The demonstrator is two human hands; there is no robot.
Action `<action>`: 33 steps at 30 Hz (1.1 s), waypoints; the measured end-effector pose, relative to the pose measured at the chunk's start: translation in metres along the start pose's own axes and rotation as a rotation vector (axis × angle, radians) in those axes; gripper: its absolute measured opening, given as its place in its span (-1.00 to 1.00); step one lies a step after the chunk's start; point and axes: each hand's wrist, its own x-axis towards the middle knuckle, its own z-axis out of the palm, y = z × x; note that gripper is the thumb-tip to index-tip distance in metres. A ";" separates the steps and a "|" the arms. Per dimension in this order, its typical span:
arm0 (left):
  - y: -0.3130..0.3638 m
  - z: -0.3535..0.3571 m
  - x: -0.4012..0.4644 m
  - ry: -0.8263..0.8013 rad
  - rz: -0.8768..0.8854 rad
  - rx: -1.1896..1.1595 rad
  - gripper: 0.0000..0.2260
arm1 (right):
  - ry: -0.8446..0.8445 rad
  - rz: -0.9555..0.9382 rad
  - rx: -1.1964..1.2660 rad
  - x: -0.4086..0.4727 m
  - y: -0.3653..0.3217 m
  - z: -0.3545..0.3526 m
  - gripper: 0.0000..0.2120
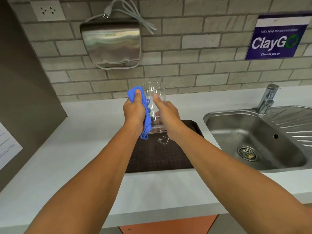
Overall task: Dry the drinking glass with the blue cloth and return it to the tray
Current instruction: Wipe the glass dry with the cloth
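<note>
**Glass held up over the tray, cloth against its side**

Head camera: both forearms reach forward from the bottom corners and meet above the middle of the bench (81,125). The right hand (166,114) is curled around the clear drinking glass (154,105), thumb lying up the near side and the fingers showing through the glass from behind. The glass is upright, mouth upward, lifted clear of the tray. The left hand (135,112) is closed on the blue cloth (146,115), bunching it in the fist; the thumb points up and presses cloth at the top, next to the glass's left wall. A fold of cloth hangs down below the hand along the glass's lower left side, touching it.

Under the hands lies the dark brown tray (162,157) on the white bench, with a small ring of water drops on its surface just below the glass. To the right, well apart from the tray, sits the steel sink (253,141) with its tap (267,98). On the brick wall behind hang a metal hand dryer (111,43), its plug loose, and a blue sign (276,38).
</note>
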 end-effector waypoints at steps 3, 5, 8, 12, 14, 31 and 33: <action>0.000 -0.001 0.003 -0.006 0.013 -0.001 -0.72 | 0.016 0.004 0.007 0.003 -0.001 0.002 -0.51; -0.001 0.000 0.005 -0.006 0.021 0.002 -0.72 | 0.023 0.001 0.011 0.005 0.000 0.003 -0.50; -0.001 -0.002 0.006 0.003 0.026 -0.008 -0.71 | 0.022 -0.007 0.011 0.007 0.002 0.004 -0.51; -0.001 -0.003 0.007 0.006 0.039 -0.003 -0.72 | 0.022 -0.012 0.017 0.007 0.002 0.006 -0.52; -0.002 -0.004 0.008 0.017 0.039 0.007 -0.71 | 0.022 -0.007 0.013 0.008 0.002 0.007 -0.53; -0.008 -0.003 0.006 -0.025 0.180 0.147 -0.60 | 0.060 -0.021 0.062 0.020 0.008 0.008 -0.45; -0.007 -0.004 0.007 -0.036 0.151 0.134 -0.59 | 0.054 -0.013 0.093 0.021 0.010 0.006 -0.47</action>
